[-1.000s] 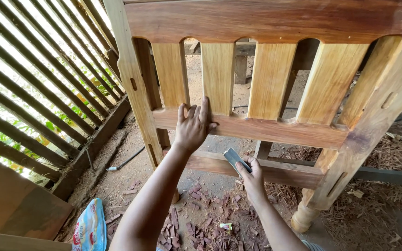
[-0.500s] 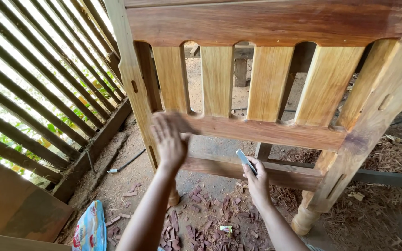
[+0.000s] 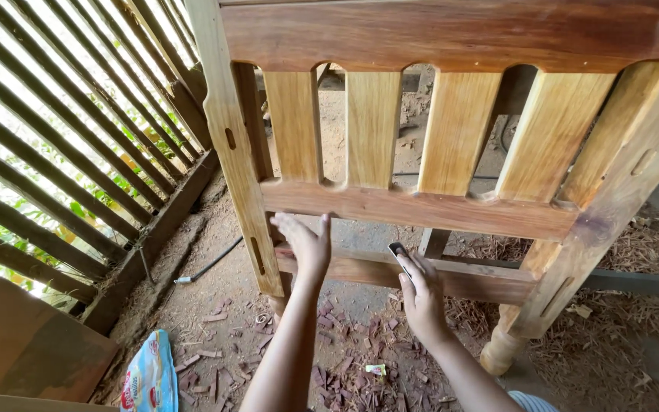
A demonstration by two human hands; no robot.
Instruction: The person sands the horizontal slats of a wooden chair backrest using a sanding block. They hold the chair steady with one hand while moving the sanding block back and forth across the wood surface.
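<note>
- Fingers of the left hand [image 3: 306,244] spread flat, holding nothing; the palm lies against the lower rail [image 3: 390,271] of the wooden headboard frame [image 3: 451,34], at about 7 o'clock from the frame's centre.
- Change: a second ago this palm pressed the slat rail [image 3: 421,210] higher up; half a second ago it swung left toward the post [image 3: 230,152]; now it has dropped one rail down.
- Right hand [image 3: 425,294] curled round a small flat metal scraper [image 3: 400,253], blade tip up, touching the lower rail; grip closed on it throughout.
- Reading: attention has moved from the upper rail to the lower one, the bare palm likely feeling the surface.
- Outward: wood chips [image 3: 345,358] at 6 o'clock, printed plastic bag [image 3: 146,378] at 8 o'clock.
</note>
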